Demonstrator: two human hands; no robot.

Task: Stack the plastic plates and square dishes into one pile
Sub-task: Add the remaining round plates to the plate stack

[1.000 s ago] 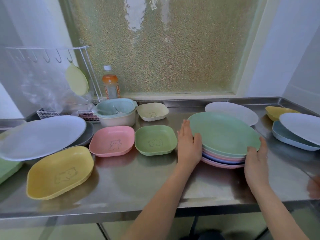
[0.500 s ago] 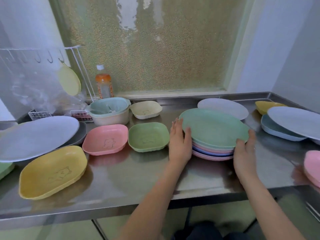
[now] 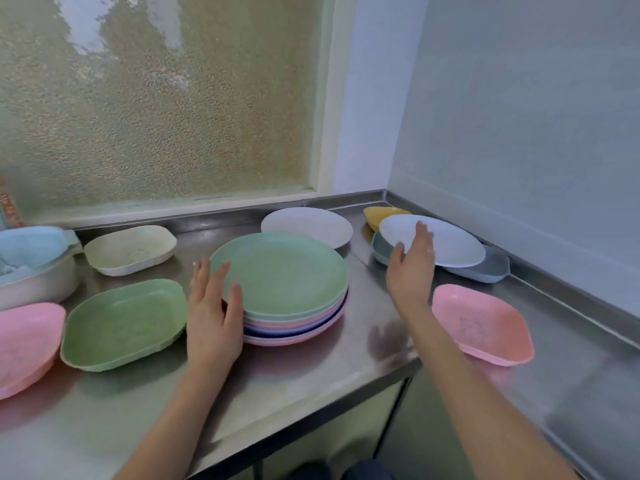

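Observation:
A pile of round plates (image 3: 287, 289), green on top with pink and blue below, stands mid-counter. My left hand (image 3: 213, 313) rests with straight fingers against the pile's left rim. My right hand (image 3: 410, 268) is lifted, open, to the right of the pile, in front of a white round plate (image 3: 446, 244) that lies on a grey-blue dish (image 3: 488, 270). Another white plate (image 3: 308, 225) lies behind the pile. Square dishes lie around: green (image 3: 124, 323), cream (image 3: 130, 249), pink (image 3: 485, 323) on the right, pink (image 3: 24, 344) at the left edge, yellow (image 3: 381, 214) in the corner.
The steel counter (image 3: 311, 372) turns a corner to the right along the wall. A blue bowl inside a white bowl (image 3: 33, 261) stands at the far left. A frosted window (image 3: 156, 98) is behind the counter.
The view has swung right. My right hand has left the pile's right rim and risen toward the white plate on the right. My left hand stays at the pile's left rim.

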